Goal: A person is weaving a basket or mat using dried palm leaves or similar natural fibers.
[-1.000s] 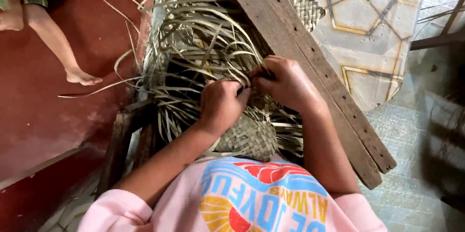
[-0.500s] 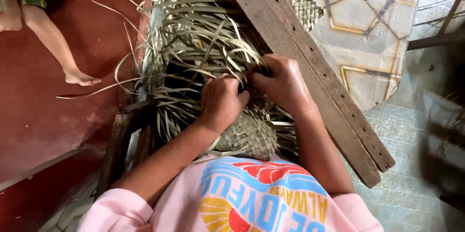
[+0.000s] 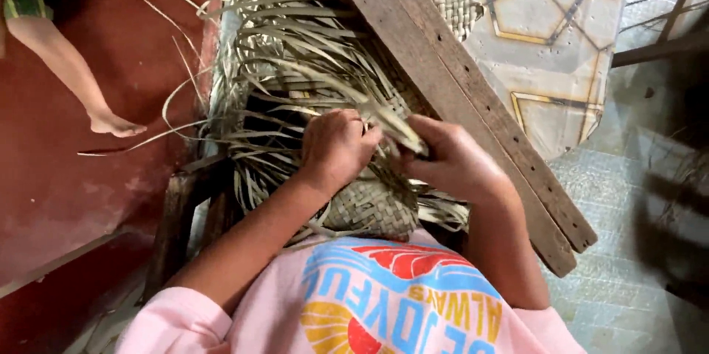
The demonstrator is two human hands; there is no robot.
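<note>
Change: both hands sit slightly lower and closer to the body than half a second ago; a pale strip now stands out between them.
Left hand (image 3: pixel 336 148): fist-like on the weave, fingers curled together over the strips at the mat's middle.
Right hand (image 3: pixel 450 158): fingers pinched on a pale leaf strip (image 3: pixel 395 131) that runs toward 11 o'clock.
Woven piece (image 3: pixel 373 206): tight plaited section lies just below the hands, against the pink shirt (image 3: pixel 369 302).
Loose strips (image 3: pixel 288 51): unwoven leaf ends fan out from 10 to 12 o'clock.
Wooden plank (image 3: pixel 458 95): runs diagonally from 12 to 4 o'clock, touching the right hand's far side.
Second plaited piece (image 3: pixel 450 3): beyond the plank at 1 o'clock.
Bystander: a bare leg and foot (image 3: pixel 111 123) on the red floor at 9 o'clock, well apart.
</note>
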